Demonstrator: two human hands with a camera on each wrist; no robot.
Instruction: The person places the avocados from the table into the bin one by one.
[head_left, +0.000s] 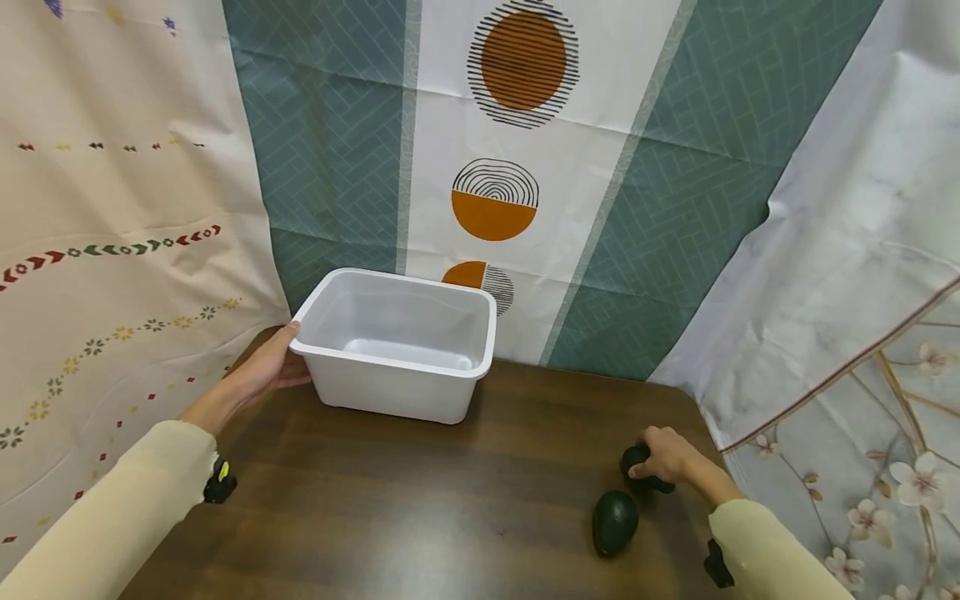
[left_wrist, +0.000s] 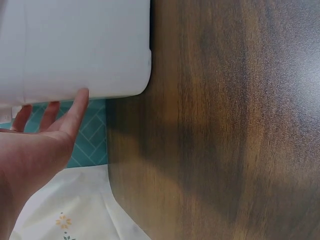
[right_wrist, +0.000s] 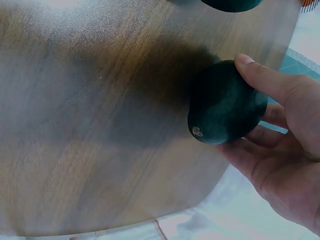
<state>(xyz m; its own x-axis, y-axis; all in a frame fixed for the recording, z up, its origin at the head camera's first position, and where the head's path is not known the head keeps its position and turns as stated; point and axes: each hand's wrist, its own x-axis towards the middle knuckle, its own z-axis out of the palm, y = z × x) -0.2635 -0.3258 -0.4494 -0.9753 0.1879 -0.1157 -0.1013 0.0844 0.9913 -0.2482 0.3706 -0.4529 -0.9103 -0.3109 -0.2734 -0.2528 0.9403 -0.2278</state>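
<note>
My left hand [head_left: 268,364] holds the left end of a white, rectangular plastic tub [head_left: 390,389] at the far left of the brown wooden table [head_left: 375,500]; light pressure should keep it steady. At the right, my right hand [head_left: 670,455] grips a dark-green, rounded avocado [right_wrist: 226,104], best held without squeezing and kept clear of the second dark-green, oval avocado [head_left: 615,523] just beside it.

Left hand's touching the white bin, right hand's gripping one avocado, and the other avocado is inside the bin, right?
No: the head view shows the other avocado lying on the table, not inside the white bin. The rest is right.
</note>
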